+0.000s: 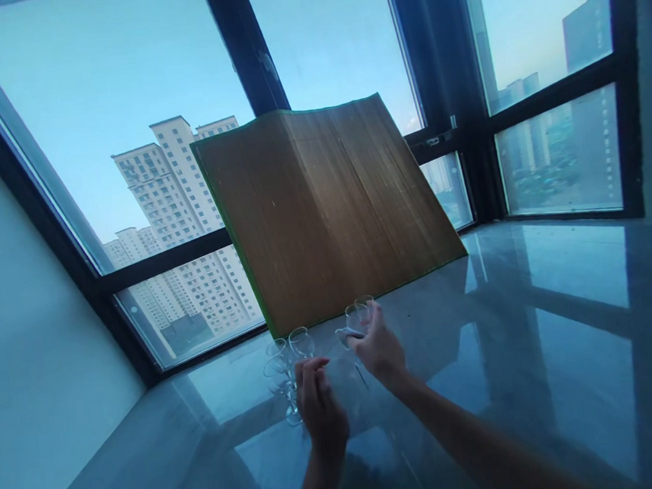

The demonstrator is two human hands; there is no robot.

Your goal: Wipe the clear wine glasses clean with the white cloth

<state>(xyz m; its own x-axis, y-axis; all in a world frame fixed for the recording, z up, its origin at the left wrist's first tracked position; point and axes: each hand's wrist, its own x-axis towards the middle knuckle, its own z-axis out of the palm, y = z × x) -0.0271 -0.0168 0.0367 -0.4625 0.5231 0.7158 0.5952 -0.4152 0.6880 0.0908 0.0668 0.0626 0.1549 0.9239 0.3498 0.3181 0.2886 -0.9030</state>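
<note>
My right hand [379, 349] reaches forward, with its fingers and thumb closed around one of the clear stemmed glasses [357, 315] near the foot of the brown panel. Their rims overlap, so which glass it grips is hard to make out. My left hand [322, 408] is beside another group of clear stemmed glasses [277, 369], its fingers loosely bent and a little apart. I see nothing held in it, and its thumb is mostly hidden. Behind that hand stands one more glass [301, 343] of the same kind.
A brown wooden-looking panel [329, 214] with a green edge leans against the window frame [447, 59]. A thin dark stick-like thing [362, 378] lies between my hands on the glossy grey surface [523, 410]. A pale wall [31, 339] rises at the left.
</note>
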